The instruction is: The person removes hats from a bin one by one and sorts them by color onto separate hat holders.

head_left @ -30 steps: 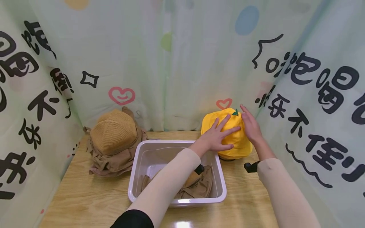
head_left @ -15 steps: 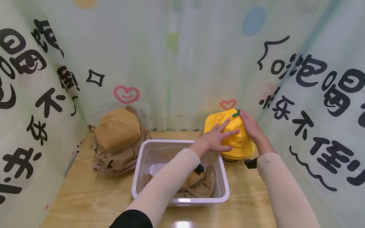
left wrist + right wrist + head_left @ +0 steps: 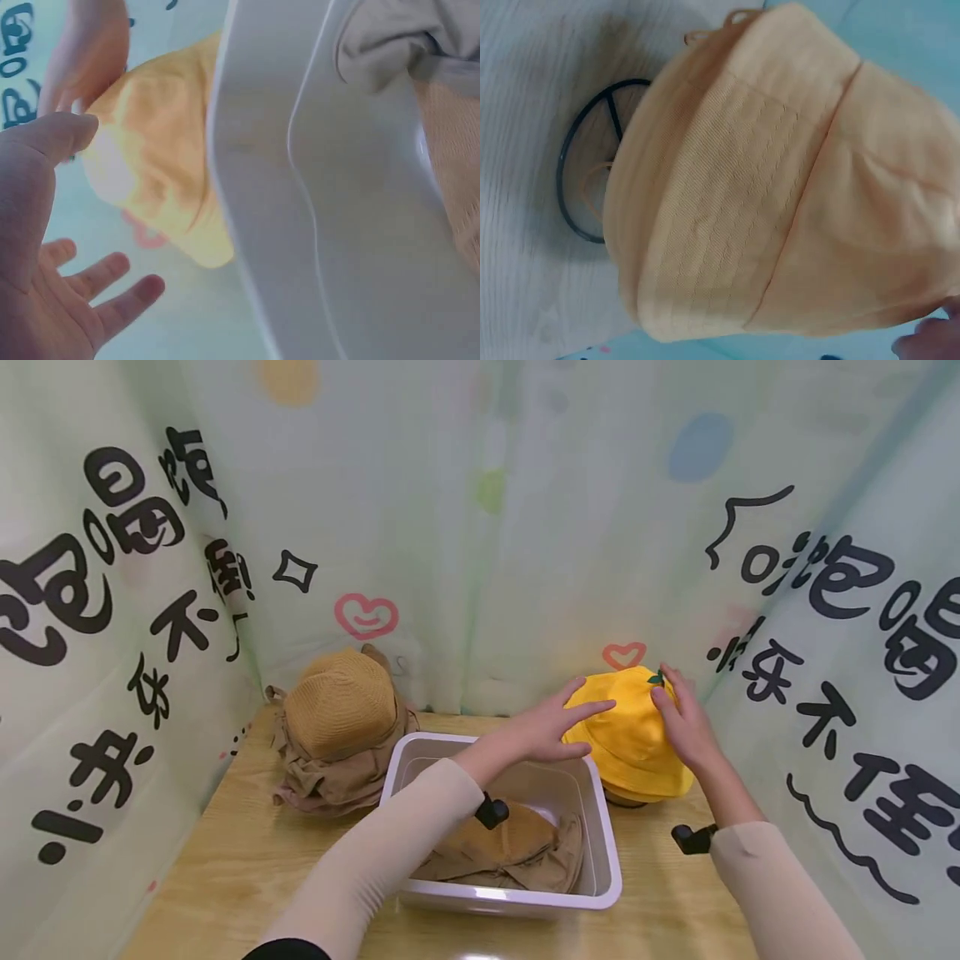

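A yellow bucket hat [image 3: 630, 735] with a small green leaf on top sits to the right of the pale lilac bin [image 3: 611, 852]. Its black wire stand [image 3: 562, 176] shows beneath the brim in the right wrist view. My right hand [image 3: 688, 722] rests against the hat's upper right side, fingers extended, thumb beside the leaf. My left hand [image 3: 551, 727] hovers with spread fingers at the hat's left side, over the bin's back right corner. The left wrist view shows these fingers apart from the hat. Inside the bin lies a tan knit hat with brown cloth [image 3: 517, 843].
On the left of the wooden table [image 3: 225, 877] stands a pile of a tan knit hat [image 3: 341, 706] over brown cloth hats [image 3: 337, 772]. A pale printed curtain [image 3: 465, 568] encloses the back and both sides.
My left hand has lifted off the yellow hat and drawn back to the left. My right hand stays at the hat's upper right. The head view has shifted slightly.
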Demonstrator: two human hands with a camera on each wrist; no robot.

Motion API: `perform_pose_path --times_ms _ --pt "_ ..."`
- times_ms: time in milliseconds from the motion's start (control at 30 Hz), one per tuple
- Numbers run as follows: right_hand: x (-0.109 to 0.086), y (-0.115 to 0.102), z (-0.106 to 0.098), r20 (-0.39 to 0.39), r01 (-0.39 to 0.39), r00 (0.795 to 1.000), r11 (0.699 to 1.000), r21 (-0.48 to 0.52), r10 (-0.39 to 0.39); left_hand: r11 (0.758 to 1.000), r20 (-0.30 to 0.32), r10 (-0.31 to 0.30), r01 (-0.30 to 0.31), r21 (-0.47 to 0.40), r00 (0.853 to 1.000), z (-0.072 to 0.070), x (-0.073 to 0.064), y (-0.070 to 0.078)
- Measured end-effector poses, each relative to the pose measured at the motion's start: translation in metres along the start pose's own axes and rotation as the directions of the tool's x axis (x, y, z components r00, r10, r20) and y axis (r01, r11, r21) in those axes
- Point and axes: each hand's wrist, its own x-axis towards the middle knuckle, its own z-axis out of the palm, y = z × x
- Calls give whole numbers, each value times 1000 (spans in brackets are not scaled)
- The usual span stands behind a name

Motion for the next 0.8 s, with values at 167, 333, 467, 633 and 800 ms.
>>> perform_pose_path --times_ms 167,333,467,633,800 --pt "-30 -13 16 -32 97 995 994 -48 -99 999 10 -43 43 15 999 -18 -37 -6" --pt "-60 -13 29 -4 144 989 984 -110 -145 995 35 -21 18 103 999 -22 -65 -11" --pt "-80 -13 37 20 181 983 974 -133 -180 993 31 0 -4 120 1000 -18 -79 -16" --pt "-96 -20 53 78 223 974 962 -159 -212 993 9 -20 18 120 1000 -13 -96 -29" --pt "-111 -29 69 126 269 960 946 -179 -249 992 17 -66 63 110 998 -10 -110 -40"
